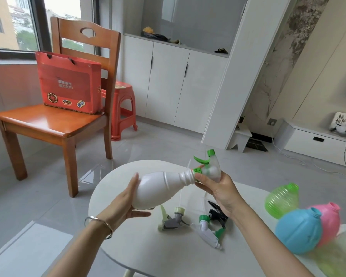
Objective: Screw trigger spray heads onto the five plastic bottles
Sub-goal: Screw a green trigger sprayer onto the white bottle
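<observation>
My left hand cups the base of a white plastic bottle, held on its side above the white table. My right hand grips a clear spray head with green trigger at the bottle's neck. On the table lie three more spray heads: a grey and pale green one, a white and green one and a black one. At the right lie a green bottle, a blue bottle, a pink bottle and a pale clear bottle.
A wooden chair with a red gift bag stands at the left beyond the table. A red plastic stool sits behind it. White cabinets line the far wall, with cables on the floor at the right.
</observation>
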`<move>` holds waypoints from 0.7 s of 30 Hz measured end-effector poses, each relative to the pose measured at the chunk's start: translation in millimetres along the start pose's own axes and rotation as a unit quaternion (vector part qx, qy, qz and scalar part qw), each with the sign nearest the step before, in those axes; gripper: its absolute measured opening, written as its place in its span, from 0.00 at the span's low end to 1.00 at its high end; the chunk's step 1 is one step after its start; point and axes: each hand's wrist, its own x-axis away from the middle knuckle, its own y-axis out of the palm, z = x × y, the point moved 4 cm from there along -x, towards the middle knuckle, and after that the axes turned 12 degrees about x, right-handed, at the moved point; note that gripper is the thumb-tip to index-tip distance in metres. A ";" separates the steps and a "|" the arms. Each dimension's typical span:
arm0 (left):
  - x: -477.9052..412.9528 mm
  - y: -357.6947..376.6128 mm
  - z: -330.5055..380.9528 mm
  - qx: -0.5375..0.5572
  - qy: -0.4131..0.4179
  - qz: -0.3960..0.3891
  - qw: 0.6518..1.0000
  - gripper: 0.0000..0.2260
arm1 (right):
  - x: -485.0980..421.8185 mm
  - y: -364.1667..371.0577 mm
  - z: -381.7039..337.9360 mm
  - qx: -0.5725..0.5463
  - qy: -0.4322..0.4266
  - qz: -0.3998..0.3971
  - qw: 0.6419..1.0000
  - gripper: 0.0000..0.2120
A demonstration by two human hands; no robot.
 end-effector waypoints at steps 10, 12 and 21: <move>2.1 4.9 -0.2 -0.078 -0.008 -0.041 0.996 0.23 | 1.5 -6.9 6.6 -0.012 0.032 0.032 0.999 0.20; -2.3 4.0 3.1 -0.048 0.037 -0.037 0.997 0.25 | 1.2 -8.0 6.7 -0.016 0.036 0.038 0.999 0.19; 5.4 0.3 6.2 -0.052 0.018 -0.068 0.996 0.25 | 0.7 -12.1 7.8 -0.027 0.046 0.055 0.997 0.16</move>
